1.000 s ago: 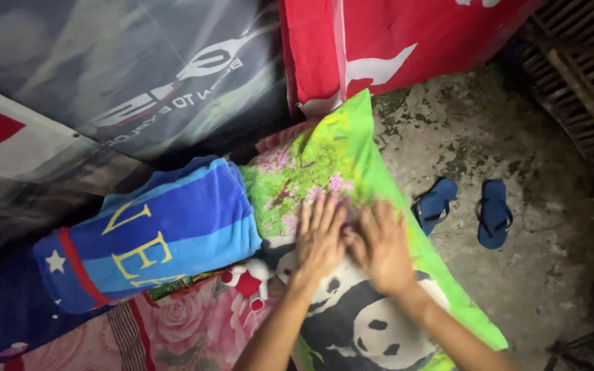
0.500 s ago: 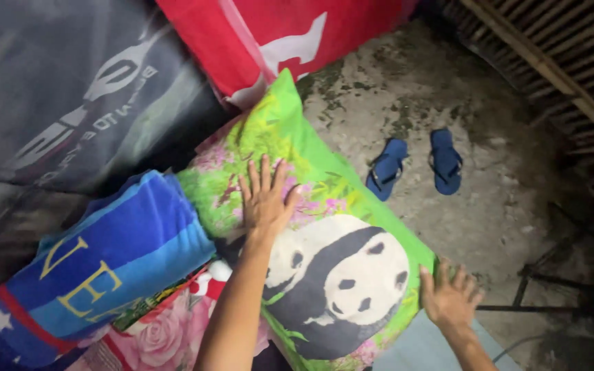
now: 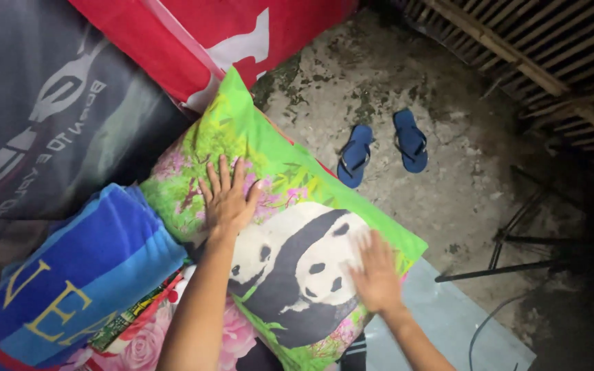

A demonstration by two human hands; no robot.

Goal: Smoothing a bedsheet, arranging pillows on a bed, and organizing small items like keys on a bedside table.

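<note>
1. A bright green pillow printed with a black-and-white panda lies tilted on the bedding.
2. The left hand presses flat on its far pink-flowered part, fingers spread.
3. The right hand lies flat on the panda's near right edge.
4. A rolled blue striped towel touches the pillow's left side.
5. Two blue rubber flip-flops rest on the far concrete floor.
</note>
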